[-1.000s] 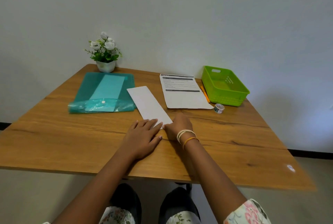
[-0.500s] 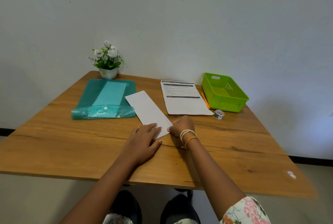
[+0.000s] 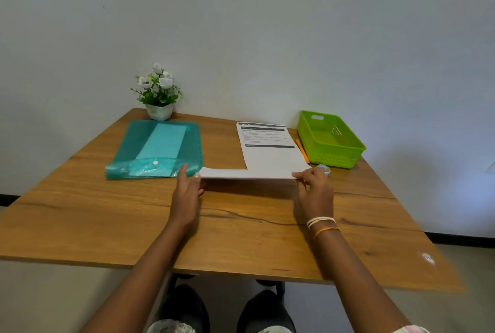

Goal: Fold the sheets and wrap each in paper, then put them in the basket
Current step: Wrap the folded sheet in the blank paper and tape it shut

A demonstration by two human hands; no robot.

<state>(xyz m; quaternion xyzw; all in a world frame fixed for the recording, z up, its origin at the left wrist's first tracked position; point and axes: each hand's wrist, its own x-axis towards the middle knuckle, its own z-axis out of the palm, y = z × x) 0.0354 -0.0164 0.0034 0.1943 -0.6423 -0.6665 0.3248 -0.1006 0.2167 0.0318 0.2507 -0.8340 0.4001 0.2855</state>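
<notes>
A folded white sheet (image 3: 227, 173) is held level just above the wooden table (image 3: 241, 231), seen nearly edge-on. My left hand (image 3: 186, 193) pinches its left end and my right hand (image 3: 314, 188) pinches its right end. Behind it lies a printed sheet (image 3: 267, 145) with black header bars, its near edge hidden by the held sheet. The green plastic basket (image 3: 330, 139) stands at the back right with nothing in it.
A teal plastic folder (image 3: 158, 149) holding a pale sheet lies at the back left. A potted white flower (image 3: 159, 91) stands against the wall. An orange pencil (image 3: 302, 151) and a small tape roll (image 3: 324, 169) lie beside the basket.
The folded sheet lay slanted on the table under both hands; now it is turned crosswise and lifted, with my hands spread apart to its two ends.
</notes>
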